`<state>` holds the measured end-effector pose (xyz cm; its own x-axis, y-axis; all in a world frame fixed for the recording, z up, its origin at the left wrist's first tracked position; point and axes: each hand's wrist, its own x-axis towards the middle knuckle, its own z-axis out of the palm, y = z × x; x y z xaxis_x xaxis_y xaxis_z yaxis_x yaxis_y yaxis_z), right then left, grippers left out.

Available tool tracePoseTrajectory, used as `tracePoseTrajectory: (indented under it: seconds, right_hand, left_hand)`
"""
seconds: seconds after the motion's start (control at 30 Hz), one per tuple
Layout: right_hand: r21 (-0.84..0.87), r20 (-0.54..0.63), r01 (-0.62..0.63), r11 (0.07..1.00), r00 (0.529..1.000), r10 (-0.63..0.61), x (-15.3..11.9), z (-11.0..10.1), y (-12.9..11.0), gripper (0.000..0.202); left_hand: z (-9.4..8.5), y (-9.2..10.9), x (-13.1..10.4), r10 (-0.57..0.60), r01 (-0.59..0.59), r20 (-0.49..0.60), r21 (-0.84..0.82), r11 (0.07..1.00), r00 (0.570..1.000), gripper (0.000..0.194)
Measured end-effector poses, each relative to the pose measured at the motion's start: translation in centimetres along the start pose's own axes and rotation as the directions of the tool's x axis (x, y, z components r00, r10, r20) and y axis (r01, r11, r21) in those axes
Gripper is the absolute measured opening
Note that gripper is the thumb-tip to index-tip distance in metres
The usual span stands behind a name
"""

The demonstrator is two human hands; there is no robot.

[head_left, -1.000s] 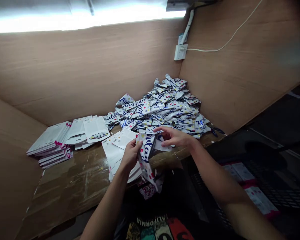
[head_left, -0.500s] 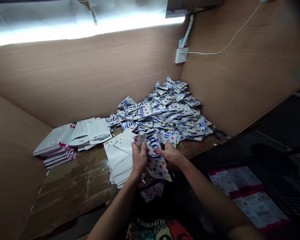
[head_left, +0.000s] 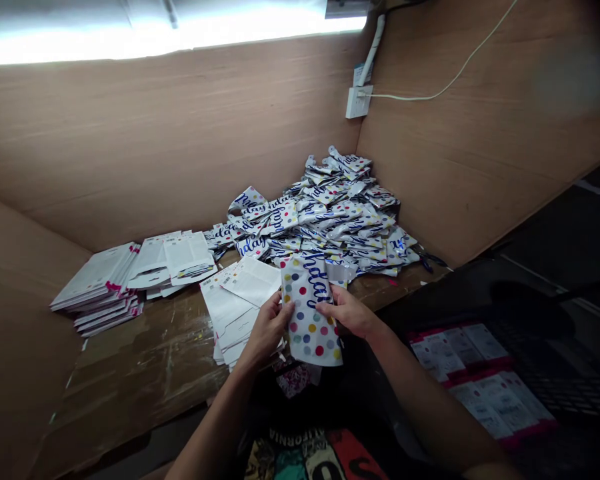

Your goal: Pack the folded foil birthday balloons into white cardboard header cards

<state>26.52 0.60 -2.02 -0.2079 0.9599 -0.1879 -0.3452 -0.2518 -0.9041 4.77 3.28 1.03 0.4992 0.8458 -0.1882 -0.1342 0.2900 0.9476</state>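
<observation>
A folded white foil piece [head_left: 312,327] with coloured dots and blue lettering hangs upright between my hands. My left hand [head_left: 271,321] pinches its left edge, thumb on the front. On its right edge, my right hand [head_left: 349,311] grips it with the thumb across the lettering. Just behind it rises a large pile of similar dotted foil pieces [head_left: 330,217]. White paper envelopes [head_left: 235,310] lie loosely fanned to the left of my left hand, partly hidden by it.
Stacked white and pink envelopes [head_left: 105,273] and more open envelopes [head_left: 173,260] sit on the brown table [head_left: 145,373] at left. Dark-handled pliers [head_left: 430,259] lie right of the pile. Pink-edged packets [head_left: 480,373] are at lower right. Cardboard walls enclose the table.
The foil piece has been turned and straightened, so its dotted front now faces me more fully. My left hand has shifted slightly left and lower. The whole view has moved a little.
</observation>
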Motion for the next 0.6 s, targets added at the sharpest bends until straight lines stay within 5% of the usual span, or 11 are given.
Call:
tracePoseTrajectory:
  seconds: [0.1, 0.3, 0.53, 0.6]
  right_hand:
    - [0.038, 0.01, 0.011, 0.999, 1.0, -0.011, -0.3, -0.1, 0.4, 0.046]
    - [0.113, 0.001, 0.072, 0.991, 0.997, -0.073, 0.4, -0.4, 0.2, 0.039]
    - [0.136, 0.093, -0.158, 0.978, 0.985, 0.146, 0.4, -0.2, 2.7, 0.055]
    - [0.023, 0.048, -0.158, 0.987, 0.987, 0.157, 1.9, 0.2, 3.1, 0.054]
  left_hand:
    - [-0.2, 0.2, -0.8, 0.007, -0.008, 0.062, 0.021, 1.0, 0.998, 0.044]
    - [-2.6, -1.3, -1.1, 0.017, -0.011, -0.063, 0.097, 0.995, 0.998, 0.013]
    - [-3.1, -1.1, -2.2, 0.195, -0.15, -0.057, 0.448, 0.882, 0.979, 0.015]
    - [-4.0, -1.1, -2.0, 0.234, -0.129, -0.182, 0.455, 0.881, 0.955, 0.014]
